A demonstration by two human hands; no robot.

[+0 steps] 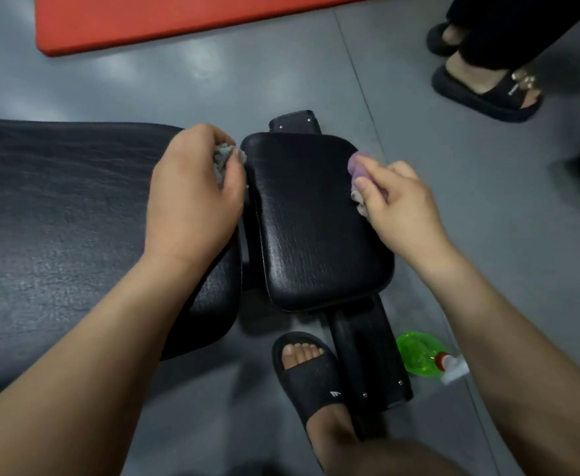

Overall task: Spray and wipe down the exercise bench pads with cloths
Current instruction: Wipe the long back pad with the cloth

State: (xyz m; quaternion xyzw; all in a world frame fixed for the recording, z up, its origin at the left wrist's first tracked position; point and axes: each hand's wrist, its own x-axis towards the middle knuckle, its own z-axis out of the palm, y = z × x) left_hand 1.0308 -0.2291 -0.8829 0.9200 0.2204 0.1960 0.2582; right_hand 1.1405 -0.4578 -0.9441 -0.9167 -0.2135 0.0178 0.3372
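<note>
A small black seat pad [311, 214] lies in the middle, with the long black back pad [69, 214] to its left. My left hand [192, 194] grips a grey cloth [221, 163] in the gap at the seat pad's left edge. My right hand [402, 207] pinches a purple cloth [359, 166] against the pad's upper right edge. A green spray bottle [422, 353] with a white and red trigger lies on the floor at the lower right, near my right forearm.
The bench's black base bar [367, 359] runs on the grey floor under the seat pad, and my sandalled foot [311, 372] stands beside it. Another person's sandalled feet [487, 87] are at the upper right. A red mat [178, 18] lies at the top.
</note>
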